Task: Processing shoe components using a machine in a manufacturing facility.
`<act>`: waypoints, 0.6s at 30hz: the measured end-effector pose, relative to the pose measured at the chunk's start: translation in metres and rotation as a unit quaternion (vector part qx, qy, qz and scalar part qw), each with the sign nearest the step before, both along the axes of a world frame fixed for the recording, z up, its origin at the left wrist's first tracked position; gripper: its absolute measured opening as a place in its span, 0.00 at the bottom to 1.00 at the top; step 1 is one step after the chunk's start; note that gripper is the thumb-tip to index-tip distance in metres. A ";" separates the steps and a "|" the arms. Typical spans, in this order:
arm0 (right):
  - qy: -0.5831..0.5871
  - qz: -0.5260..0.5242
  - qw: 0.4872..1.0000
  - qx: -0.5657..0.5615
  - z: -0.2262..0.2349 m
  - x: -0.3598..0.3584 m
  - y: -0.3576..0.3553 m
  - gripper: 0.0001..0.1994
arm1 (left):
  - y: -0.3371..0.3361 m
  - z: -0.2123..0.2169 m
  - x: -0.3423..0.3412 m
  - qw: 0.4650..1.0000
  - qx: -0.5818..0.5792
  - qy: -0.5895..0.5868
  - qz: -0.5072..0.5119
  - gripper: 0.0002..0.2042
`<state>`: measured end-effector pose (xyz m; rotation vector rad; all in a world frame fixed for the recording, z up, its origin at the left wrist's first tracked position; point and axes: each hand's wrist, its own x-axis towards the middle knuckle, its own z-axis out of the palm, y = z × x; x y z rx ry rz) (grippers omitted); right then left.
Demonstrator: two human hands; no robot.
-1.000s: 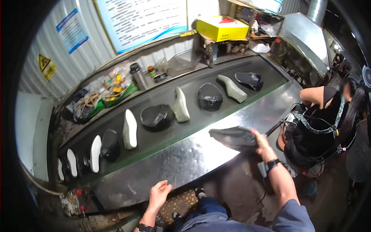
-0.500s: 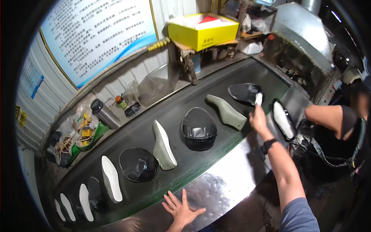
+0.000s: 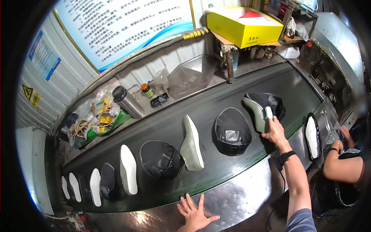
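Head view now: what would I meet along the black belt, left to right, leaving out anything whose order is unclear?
First white sole, second white sole, dim dark piece, third white sole, first black upper, fourth white sole, second black upper, first grey-green wedge sole, third black upper, second grey-green wedge sole, right hand.

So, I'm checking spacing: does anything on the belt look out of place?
Mildly: the grey-green sole held by the right hand appears to overlap the black upper beyond it, whereas the other soles and uppers mostly lie side by side. No spill stands out.
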<state>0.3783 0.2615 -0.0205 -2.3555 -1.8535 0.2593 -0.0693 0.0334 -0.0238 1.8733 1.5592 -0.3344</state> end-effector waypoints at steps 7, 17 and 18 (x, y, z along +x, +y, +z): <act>0.046 -0.097 0.993 0.045 0.111 -0.075 -0.170 0.35 | -0.004 0.011 -0.004 0.994 0.095 -0.058 0.019 0.60; 0.192 0.051 0.980 0.019 0.082 -0.282 -0.390 0.26 | 0.244 -0.015 0.051 0.941 0.253 -0.151 0.164 0.43; 0.176 0.052 0.983 -0.005 0.065 -0.288 -0.400 0.33 | 0.253 -0.014 0.064 0.942 0.259 -0.119 0.177 0.44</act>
